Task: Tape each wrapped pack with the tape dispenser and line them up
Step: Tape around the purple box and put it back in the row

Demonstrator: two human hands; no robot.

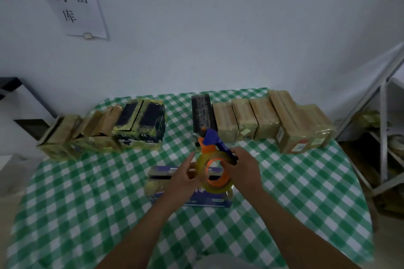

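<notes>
Right hand grips the tape dispenser, left hand lies straight-fingered against the roll. Nothing's pinning the blue pack, so I reckon the tape could land crooked.

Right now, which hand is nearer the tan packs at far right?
Right. The right hand holds the tape dispenser, front-left of the tan packs; the left hand is farther left, across the roll.

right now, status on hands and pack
Right hand grips tape dispenser. Left hand at its roll, grip unclear. Blue pack lies beneath them. Other packs lined along back, clear.
</notes>
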